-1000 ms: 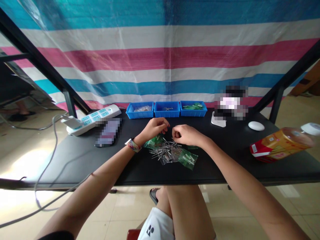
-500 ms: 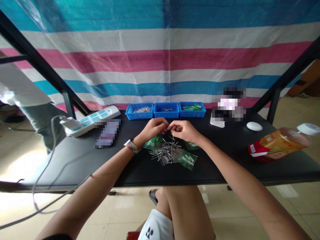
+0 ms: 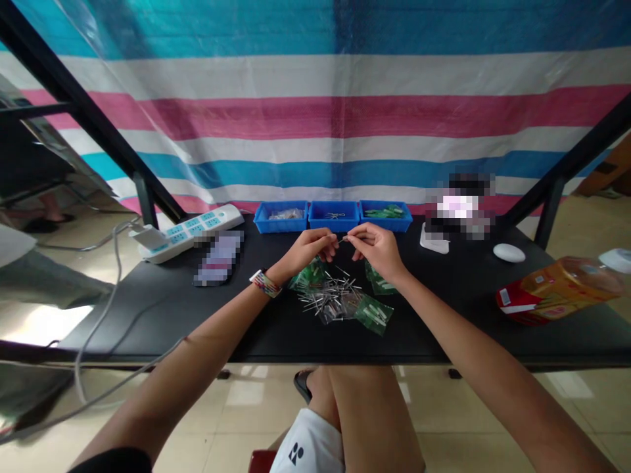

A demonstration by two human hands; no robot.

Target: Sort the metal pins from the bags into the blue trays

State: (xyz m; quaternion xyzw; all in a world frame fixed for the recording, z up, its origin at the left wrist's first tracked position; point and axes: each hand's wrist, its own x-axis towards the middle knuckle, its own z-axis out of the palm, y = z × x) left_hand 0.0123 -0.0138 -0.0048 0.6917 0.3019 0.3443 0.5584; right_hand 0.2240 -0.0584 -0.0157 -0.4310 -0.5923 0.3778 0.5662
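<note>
My left hand and my right hand face each other above the black table, fingers pinched. A thin metal pin spans the small gap between their fingertips; its ends are hidden. Below the hands lies a loose pile of thin metal pins. Small green bags with white pieces lie around it: one green bag at the front right, another by my left hand, a third partly under my right hand.
Three blue bins stand at the back: the left bin holds clear bags, the middle bin several pins, the right bin green bags. A power strip and phone lie left. A bottle and white oval object are right.
My fingertips have moved slightly apart, and the thin metal pin now shows between them. The view has shifted a little. At the left edge, the person in a light top has moved.
</note>
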